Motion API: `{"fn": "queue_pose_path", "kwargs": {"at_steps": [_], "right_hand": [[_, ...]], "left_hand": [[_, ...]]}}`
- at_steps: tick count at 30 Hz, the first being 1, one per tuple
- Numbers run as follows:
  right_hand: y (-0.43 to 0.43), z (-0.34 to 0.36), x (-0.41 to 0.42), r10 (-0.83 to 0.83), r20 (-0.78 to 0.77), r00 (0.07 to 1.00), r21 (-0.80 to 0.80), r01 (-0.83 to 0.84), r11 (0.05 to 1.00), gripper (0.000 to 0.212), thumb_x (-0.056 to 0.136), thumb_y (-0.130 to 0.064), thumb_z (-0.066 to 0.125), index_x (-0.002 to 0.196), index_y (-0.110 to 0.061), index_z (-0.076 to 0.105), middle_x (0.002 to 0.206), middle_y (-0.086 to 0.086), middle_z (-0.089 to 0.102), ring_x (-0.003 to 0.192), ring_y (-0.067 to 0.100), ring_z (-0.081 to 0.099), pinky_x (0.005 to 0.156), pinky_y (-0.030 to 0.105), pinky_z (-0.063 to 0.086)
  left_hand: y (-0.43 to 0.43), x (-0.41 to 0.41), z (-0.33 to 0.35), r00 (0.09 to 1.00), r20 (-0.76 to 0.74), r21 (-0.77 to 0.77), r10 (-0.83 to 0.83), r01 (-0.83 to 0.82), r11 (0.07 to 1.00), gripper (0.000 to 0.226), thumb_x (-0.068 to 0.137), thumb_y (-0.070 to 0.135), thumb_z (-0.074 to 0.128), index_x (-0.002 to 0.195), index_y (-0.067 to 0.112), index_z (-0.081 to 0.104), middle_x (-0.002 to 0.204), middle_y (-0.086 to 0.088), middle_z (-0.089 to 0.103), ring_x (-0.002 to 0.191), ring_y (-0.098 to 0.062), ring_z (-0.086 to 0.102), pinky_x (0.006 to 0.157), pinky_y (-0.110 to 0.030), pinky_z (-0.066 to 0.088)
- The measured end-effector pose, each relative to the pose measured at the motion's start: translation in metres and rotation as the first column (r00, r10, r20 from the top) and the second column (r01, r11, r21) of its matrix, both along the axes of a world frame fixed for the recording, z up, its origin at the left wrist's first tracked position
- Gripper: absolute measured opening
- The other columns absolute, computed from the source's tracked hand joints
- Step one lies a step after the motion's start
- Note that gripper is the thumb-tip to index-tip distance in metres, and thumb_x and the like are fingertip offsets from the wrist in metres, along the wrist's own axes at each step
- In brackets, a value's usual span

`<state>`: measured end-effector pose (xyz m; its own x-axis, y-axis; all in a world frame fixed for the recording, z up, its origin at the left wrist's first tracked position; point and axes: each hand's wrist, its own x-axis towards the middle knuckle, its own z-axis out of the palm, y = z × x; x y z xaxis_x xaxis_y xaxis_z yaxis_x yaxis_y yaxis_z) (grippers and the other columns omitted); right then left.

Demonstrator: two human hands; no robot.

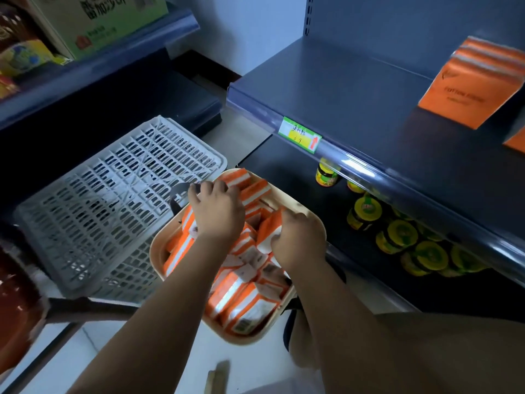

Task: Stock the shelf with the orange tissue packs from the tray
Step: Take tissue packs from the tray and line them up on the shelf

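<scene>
Both hands (217, 211) (298, 240) grip orange tissue packs (244, 305) inside the tray (159, 251).

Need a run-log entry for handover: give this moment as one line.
phase: picking | left hand: curled over tissue packs in tray | right hand: gripping tissue pack | shelf: partly stocked

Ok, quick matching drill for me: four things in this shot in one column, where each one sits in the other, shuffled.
1. beige plastic tray
2. grey slatted plastic crate
3. yellow-lidded glass jars
4. green-and-yellow price tag

A. on the lower shelf
B. on the upper shelf, at its front edge
C. left of the tray
D. under the left hand and right hand, full of orange-and-white tissue packs

Pairs: 1-D, 2-C, 3-A, 4-B.
</scene>
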<state>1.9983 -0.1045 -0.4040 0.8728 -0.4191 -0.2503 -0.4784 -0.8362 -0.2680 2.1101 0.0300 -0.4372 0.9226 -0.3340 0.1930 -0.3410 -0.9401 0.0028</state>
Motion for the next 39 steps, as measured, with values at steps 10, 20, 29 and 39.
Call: {"fn": "queue_pose_path", "kwargs": {"at_steps": [10,20,29,39], "right_hand": [[0.030,-0.013,0.015,-0.231,-0.072,0.970,0.244,0.242,0.939,0.024,0.099,-0.038,0.058,0.118,-0.024,0.065,0.115,-0.001,0.066,0.099,0.017,0.063,0.087,0.035,0.053],[-0.006,0.012,0.012,-0.212,-0.210,0.954,0.618,0.298,0.728,0.014,0.098,-0.028,0.057,0.112,-0.029,0.057,0.103,0.002,0.065,0.096,0.025,0.067,0.092,0.041,0.054],[0.009,0.004,0.003,-0.058,-0.208,0.976,0.333,0.126,0.935,0.032,0.103,-0.040,0.050,0.133,-0.030,0.053,0.119,0.006,0.065,0.110,0.029,0.064,0.092,0.043,0.050],[0.011,0.015,0.005,-0.339,-0.039,0.940,0.448,0.320,0.835,0.050,0.102,-0.032,0.052,0.150,-0.032,0.037,0.125,0.005,0.065,0.113,0.031,0.063,0.089,0.044,0.048]], "left_hand": [[0.008,-0.034,0.003,0.962,0.191,-0.255,-0.196,0.242,0.936,0.034,0.090,0.012,0.064,0.123,0.014,0.069,0.056,-0.003,0.058,0.048,-0.031,0.056,0.067,-0.037,0.043],[-0.003,-0.039,0.006,0.983,-0.059,-0.597,-0.176,0.107,0.795,0.024,0.094,0.036,0.055,0.107,0.023,0.072,0.091,0.005,0.075,0.078,-0.018,0.070,0.068,-0.034,0.054],[-0.024,-0.023,0.005,0.956,-0.287,-0.303,0.064,-0.154,0.941,0.034,0.098,0.049,0.053,0.093,0.017,0.063,0.082,-0.003,0.066,0.076,-0.029,0.064,0.064,-0.035,0.047],[-0.041,0.003,0.004,0.860,-0.355,-0.158,-0.366,0.331,0.930,0.100,0.093,0.034,0.073,0.164,0.045,0.004,0.175,0.006,0.004,0.160,-0.032,0.010,0.117,-0.065,0.029]]}}
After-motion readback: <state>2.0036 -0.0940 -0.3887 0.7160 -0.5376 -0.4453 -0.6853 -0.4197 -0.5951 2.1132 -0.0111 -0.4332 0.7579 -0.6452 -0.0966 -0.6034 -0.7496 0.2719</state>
